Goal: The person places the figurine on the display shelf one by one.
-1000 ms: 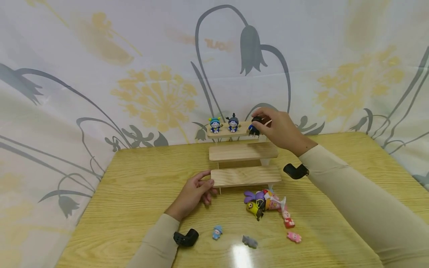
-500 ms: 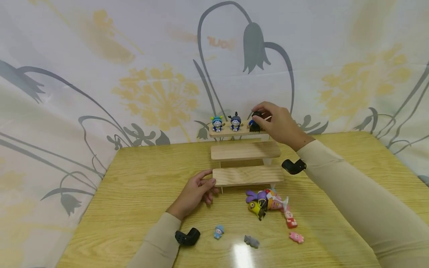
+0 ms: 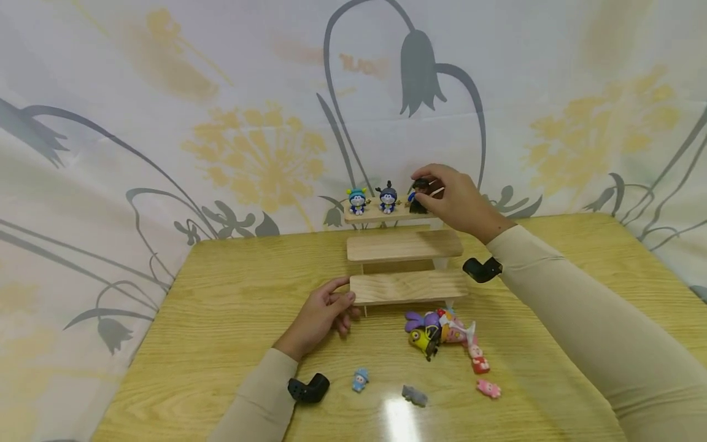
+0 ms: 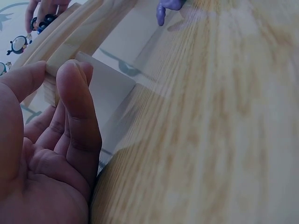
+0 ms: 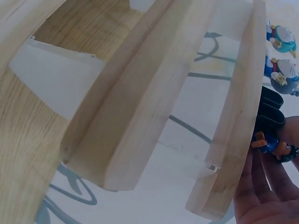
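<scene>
A three-tier wooden display stand [image 3: 405,287] stands toward the back of the table. My left hand [image 3: 323,316] grips the left end of its lowest board between thumb and index finger. At the right end of the top board, my right hand [image 3: 458,199] pinches a dark-haired figurine [image 5: 275,144] with a blue top and black legs. The right wrist view shows its legs against the board's edge. To its left, a figurine with a grey hat [image 3: 388,200] and another with a teal hat [image 3: 357,201] sit on that same board.
In front of the stand lies a cluster of toys, including a yellow one-eyed figure [image 3: 422,341], a purple one [image 3: 424,321] and a red-and-pink one [image 3: 479,360]. Nearer are small blue [image 3: 360,380], grey [image 3: 414,395] and pink [image 3: 488,388] figures. A patterned curtain [image 3: 265,166] hangs behind.
The right hand has shifted the dark-haired figurine slightly back on the top board and changed its tilt. The left hand keeps its place at the lowest board.
</scene>
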Tool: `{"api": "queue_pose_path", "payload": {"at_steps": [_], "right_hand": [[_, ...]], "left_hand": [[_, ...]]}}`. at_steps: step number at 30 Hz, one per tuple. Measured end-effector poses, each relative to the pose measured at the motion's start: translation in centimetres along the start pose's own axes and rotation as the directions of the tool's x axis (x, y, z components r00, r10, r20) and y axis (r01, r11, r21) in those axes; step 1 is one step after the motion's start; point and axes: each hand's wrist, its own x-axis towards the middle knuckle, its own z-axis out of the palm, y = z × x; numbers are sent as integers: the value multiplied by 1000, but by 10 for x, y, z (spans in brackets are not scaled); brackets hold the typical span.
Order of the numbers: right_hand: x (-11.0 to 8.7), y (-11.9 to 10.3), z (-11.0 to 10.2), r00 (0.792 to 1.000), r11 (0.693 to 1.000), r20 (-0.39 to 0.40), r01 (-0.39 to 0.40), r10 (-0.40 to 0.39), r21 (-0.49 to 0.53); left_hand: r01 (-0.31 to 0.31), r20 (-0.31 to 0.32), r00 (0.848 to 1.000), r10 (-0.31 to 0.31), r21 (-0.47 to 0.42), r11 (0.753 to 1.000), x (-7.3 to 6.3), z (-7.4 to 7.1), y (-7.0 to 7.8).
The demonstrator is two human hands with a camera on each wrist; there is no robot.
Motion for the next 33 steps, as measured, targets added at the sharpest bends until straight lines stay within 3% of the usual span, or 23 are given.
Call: {"api": "queue_pose_path", "payload": {"at_steps": [10,21,33], "right_hand": [[3,-3,-3,998,999,40,-52,53,-10],[4,-4,-6,986,989,99,-139,133,56],[7,0,-4,986,985,78,-156,150,74]], "left_hand": [[-5,11,1000,5,-17,1000,-1,0,2],[-11,14,1000,11,-17,1000,0,1,2],[-8,4,1000,8,-5,1000,-1,0,2]]}}
